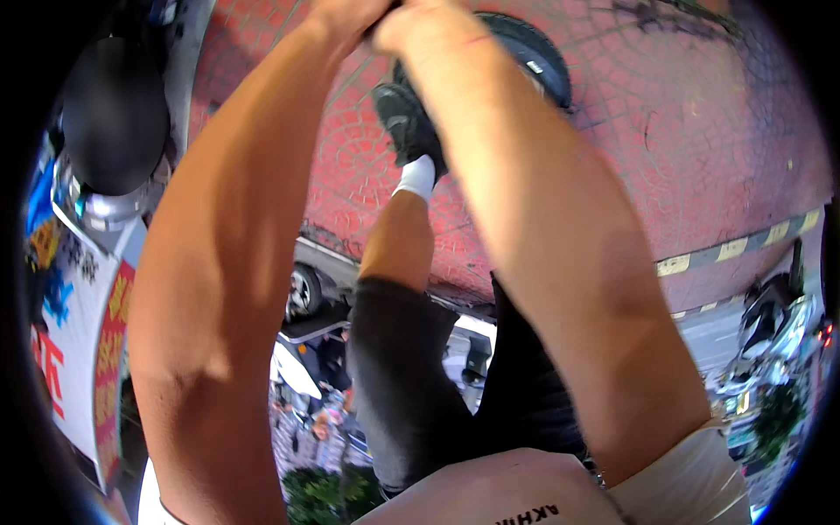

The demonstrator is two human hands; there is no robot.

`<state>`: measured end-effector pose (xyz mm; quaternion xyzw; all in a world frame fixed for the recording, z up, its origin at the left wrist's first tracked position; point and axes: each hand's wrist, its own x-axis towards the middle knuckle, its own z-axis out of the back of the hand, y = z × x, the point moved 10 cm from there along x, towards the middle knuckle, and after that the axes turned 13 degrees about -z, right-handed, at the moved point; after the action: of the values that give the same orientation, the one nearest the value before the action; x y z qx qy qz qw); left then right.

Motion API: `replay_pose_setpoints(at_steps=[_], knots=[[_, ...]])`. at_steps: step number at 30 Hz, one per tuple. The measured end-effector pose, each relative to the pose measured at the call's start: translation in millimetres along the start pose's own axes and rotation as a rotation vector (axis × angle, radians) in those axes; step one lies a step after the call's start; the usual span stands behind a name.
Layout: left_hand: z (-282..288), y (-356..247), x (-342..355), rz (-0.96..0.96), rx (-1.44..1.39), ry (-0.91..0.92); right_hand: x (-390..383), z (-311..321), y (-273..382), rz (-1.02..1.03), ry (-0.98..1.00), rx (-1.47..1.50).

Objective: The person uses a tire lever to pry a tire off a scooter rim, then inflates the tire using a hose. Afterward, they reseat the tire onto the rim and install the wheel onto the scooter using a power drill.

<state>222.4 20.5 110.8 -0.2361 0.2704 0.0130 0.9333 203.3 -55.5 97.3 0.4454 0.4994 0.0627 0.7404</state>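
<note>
Both of my bare forearms reach up to the top edge of the view, where the hands meet. My left hand point(348, 12) and my right hand point(418, 26) are pressed close together over something small and dark, mostly cut off by the frame edge. Right behind them lies a black rubber tyre point(535, 54) on the red patterned paving point(700, 131). My own leg, in dark shorts with a white sock point(417, 177) and a black shoe point(402, 118), stands just under the hands beside the tyre. Whether the fingers grip anything cannot be made out.
A yellow-and-black striped kerb point(744, 245) bounds the paving on the right, with a parked motorbike point(774, 324) beyond it. A car wheel point(304, 293) and people in a street show between my arms. A red-and-white banner point(79, 350) hangs at the left.
</note>
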Motion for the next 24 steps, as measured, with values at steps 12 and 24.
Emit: replay_pose_setpoints(at_steps=[12,24], knots=[[6,-49,32,0.017,-0.036,-0.066,7,-8,-51,-0.653,0.239,1.615],[-14,-27,3,0.448,-1.046,-0.18,7,-40,-58,-0.745,0.069,2.082]])
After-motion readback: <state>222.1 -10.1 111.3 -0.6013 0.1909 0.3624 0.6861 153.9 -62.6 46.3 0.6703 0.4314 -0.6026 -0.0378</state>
